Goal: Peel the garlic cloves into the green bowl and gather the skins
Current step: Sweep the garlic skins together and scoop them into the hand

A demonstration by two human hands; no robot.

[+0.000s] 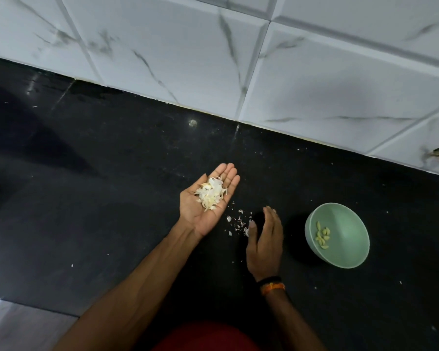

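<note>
Black stone counter (112, 173) w/ white marble-look tiles (188, 59) behind it. Left hand (208, 201) is palm up above the counter, fingers straight & pressed together, thumb out to the side. Pile of garlic skins (211, 193) sits in the palm, spilling onto the base of the fingers; fingertips stick out bare beyond the pile. Nothing curled round it, the skins just rest on the flat hand.

Right hand (265, 244) is on edge just right of the left wrist, back of hand toward the camera, fingers straight & close together, pointing away from the body. Thumb tip sits at a scatter of loose skin bits (238, 221) on the counter; a white bit is right at the thumb, can't tell if it's touching or pinched. The scatter lies between the two hands, on the palm side of the right one. Black & orange thread band (271, 283) on the right wrist.

Green bowl (350, 259) stands on the counter right of the right hand, apart from it. Peeled garlic cloves (323, 235) lie inside, bunched toward the bowl's left inner wall. Tiny white flecks dot the counter elsewhere. Red cloth (205, 338) at bottom edge, close to the body.
</note>
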